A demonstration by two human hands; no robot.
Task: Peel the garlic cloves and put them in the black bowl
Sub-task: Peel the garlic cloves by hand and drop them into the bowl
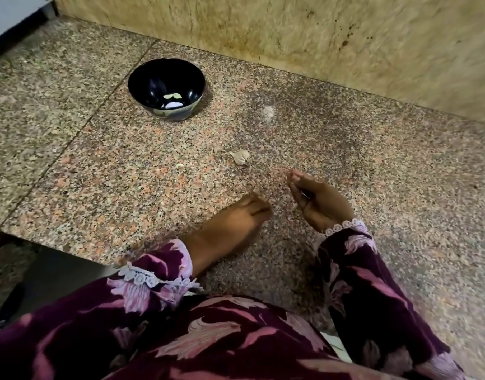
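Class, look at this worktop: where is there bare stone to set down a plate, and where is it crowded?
Bare stone lies right of the black bowl along the wall, and on the far right beyond the right hand. The strip left of the bowl is also free. It is crowded in the middle: the garlic clove, a skin scrap and the left hand.

Light dim-ish, soft, warm; no hard shadows. Glare spots inside black bowl [166, 87] w/ white reflections. Motion blur on wall [345, 37] upper right & on both hands. Wide-angle bend at edges; tabletop [373, 165] seams curve. Sleeves near cam soft.
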